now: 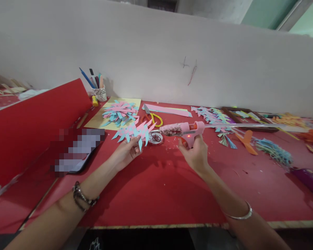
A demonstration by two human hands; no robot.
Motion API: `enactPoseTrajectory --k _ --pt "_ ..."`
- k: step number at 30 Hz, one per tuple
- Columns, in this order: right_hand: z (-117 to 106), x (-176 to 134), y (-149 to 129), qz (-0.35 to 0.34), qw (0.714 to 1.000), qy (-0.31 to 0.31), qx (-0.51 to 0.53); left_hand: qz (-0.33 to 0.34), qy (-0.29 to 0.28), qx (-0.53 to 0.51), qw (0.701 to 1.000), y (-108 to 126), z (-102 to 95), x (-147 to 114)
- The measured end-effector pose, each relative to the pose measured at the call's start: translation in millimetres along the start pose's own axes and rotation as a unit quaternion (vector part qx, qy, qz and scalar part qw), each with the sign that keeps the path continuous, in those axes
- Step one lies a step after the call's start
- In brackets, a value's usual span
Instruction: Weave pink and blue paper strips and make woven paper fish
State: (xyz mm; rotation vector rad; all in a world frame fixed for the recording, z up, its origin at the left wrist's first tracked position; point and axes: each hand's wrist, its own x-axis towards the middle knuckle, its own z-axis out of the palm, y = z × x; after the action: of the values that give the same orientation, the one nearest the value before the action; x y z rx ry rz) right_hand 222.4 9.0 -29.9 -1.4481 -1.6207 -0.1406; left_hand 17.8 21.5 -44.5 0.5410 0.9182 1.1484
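Between the fingers of my left hand is a fringed paper strip, pink and light blue with pointed tips. My right hand is wrapped round the handle of a pink glue gun. Its nozzle points left, close to the paper, though I cannot tell if they touch. A small red light glows on its body, and a long clear glue stick runs out of its back to the right. Just below the nozzle lies a small round dish with dark, thin scraps in it.
Scissors lie behind the nozzle. A pile of cut paper pieces rests on a yellow sheet, near a pen cup. A phone is at left. Fringed strips, a wooden tray and a purple object lie right.
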Motion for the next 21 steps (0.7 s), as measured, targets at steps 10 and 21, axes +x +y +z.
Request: enactPoseTrajectory --k 10,21 --pt "-1.3 1.5 -0.9 0.012 1.000 0.009 0.003 -0.005 0.014 -0.005 1.000 1.6 3.4 -2.8" --pt "-4.8 2.6 -3.3 0.038 0.999 0.008 0.036 0.034 -0.001 0.037 0.999 1.9 0.9 -1.7"
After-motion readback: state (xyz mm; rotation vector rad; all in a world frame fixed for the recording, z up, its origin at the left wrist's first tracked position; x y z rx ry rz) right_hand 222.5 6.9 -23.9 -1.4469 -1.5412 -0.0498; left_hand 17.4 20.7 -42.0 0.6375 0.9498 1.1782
